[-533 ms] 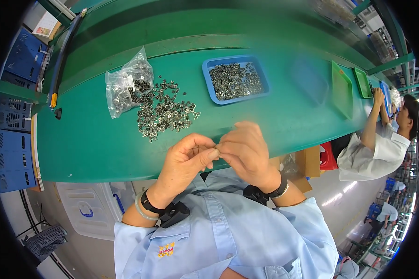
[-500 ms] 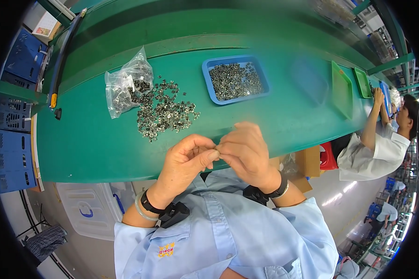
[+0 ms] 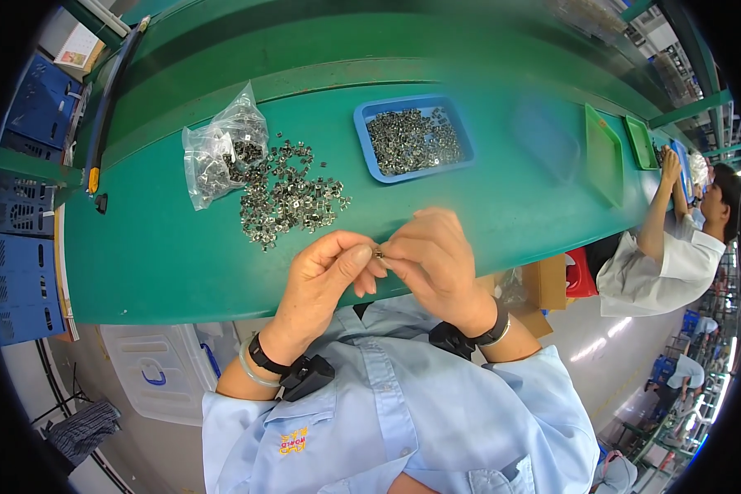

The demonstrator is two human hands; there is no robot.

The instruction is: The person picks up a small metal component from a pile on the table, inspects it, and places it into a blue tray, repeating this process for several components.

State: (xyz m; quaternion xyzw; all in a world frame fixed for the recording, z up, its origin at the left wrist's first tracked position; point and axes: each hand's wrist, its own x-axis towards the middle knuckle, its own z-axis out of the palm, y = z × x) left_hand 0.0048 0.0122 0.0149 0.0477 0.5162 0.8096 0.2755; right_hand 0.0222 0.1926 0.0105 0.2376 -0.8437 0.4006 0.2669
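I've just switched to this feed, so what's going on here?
The person's left hand and right hand hold a tiny metal part between them, near the front edge of a green workbench. Beyond, a loose heap of metal pieces lies beside a clear plastic bag; a blue tray holds more.

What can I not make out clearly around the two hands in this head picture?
In the head view:
- Small part between the left hand and right hand: too small, partly covered by both hands.
- Lower contents of the clear plastic bag: hidden by wrinkled film and glare.
- Floor of the blue tray: mostly covered by its contents.
- Pale bluish shape: blurred by haze.
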